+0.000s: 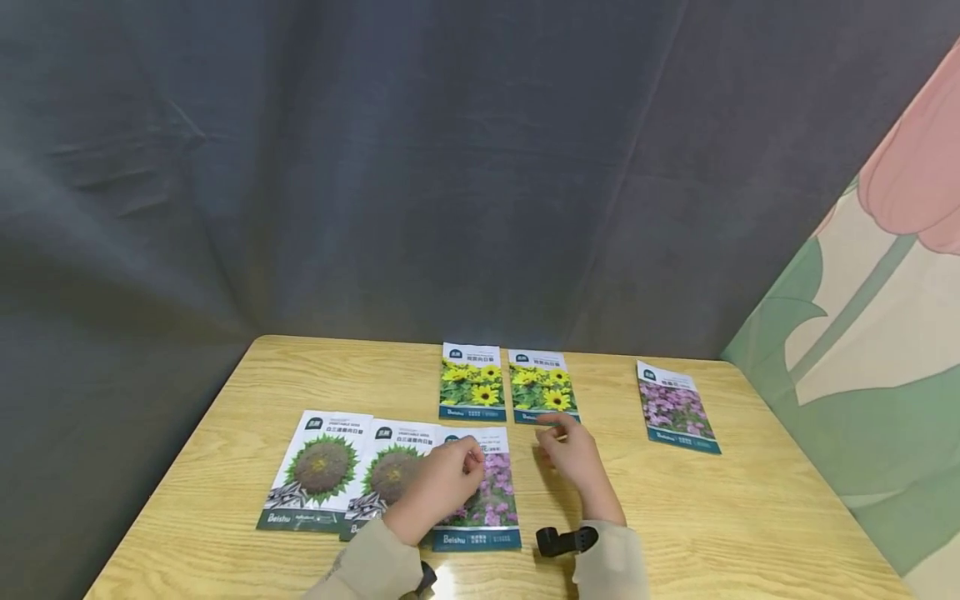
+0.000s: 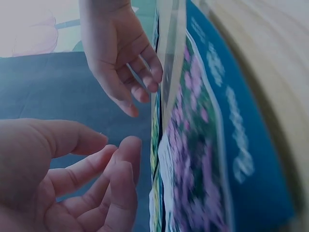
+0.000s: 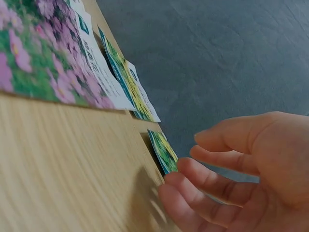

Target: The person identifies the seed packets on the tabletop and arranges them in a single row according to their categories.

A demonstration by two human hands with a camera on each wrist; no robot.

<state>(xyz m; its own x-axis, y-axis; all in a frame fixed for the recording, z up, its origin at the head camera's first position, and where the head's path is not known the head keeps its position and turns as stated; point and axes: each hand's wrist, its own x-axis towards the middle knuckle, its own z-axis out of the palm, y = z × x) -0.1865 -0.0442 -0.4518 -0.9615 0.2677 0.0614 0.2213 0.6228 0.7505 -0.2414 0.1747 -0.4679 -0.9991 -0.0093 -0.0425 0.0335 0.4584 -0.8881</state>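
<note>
Above a pink-flower seed packet (image 1: pixel 495 492) hovers my left hand (image 1: pixel 442 479), fingers loosely bent and holding nothing. That packet overlaps the right one (image 1: pixel 390 475) of two seed packets picturing a big sunflower head; the other (image 1: pixel 322 467) lies at far left. My right hand (image 1: pixel 576 457) is also without anything in it, its fingers relaxed near the lower edge of a yellow-flower seed packet (image 1: pixel 543 387). Beside that one, a matching yellow-flower packet (image 1: pixel 472 383) lies flat. In the left wrist view both hands show apart from each other, with the pink-flower packet (image 2: pixel 198 135) close by.
Another pink-flower packet (image 1: pixel 678 408) lies slightly tilted at the right of the wooden table (image 1: pixel 757 517). A dark grey cloth (image 1: pixel 450 167) hangs behind the table's back edge. To the right stands a surface with a tulip pattern (image 1: pixel 900 333).
</note>
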